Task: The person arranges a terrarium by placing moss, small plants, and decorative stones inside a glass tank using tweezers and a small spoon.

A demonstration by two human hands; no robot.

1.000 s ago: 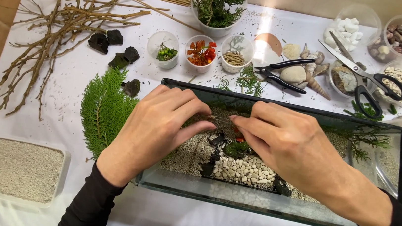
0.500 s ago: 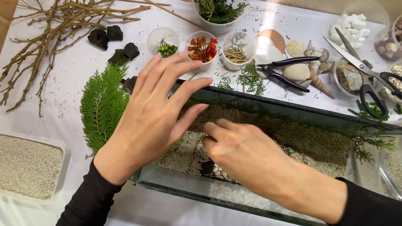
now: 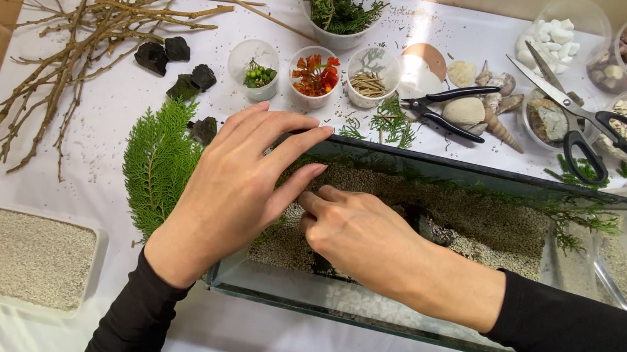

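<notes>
A long glass tank [image 3: 484, 174] lies across the white table, holding tan sand [image 3: 495, 218], a dark stone [image 3: 426, 227] and white pebbles [image 3: 377, 305] along its front. My left hand [image 3: 239, 184] hovers over the tank's left end with fingers spread and nothing in it. My right hand [image 3: 357, 236] is down inside the tank on the sand, fingers curled toward the left. Its index finger touches my left fingertips. What lies under the right fingers is hidden. A green fern sprig [image 3: 158, 163] lies just left of the tank.
A tray of sand [image 3: 33, 257] sits front left. Bare twigs [image 3: 84, 28] and dark stones [image 3: 163, 55] lie at back left. Behind the tank stand three small cups [image 3: 315, 75], a pot of greenery [image 3: 340, 0], pruners [image 3: 445, 108], shells [image 3: 475, 111], scissors [image 3: 583, 119] and bowls of stones [image 3: 553, 34].
My right hand slid left along the tank and sank lower onto the sand. My left hand lifted off the pebbles and spread its fingers over the tank's left end.
</notes>
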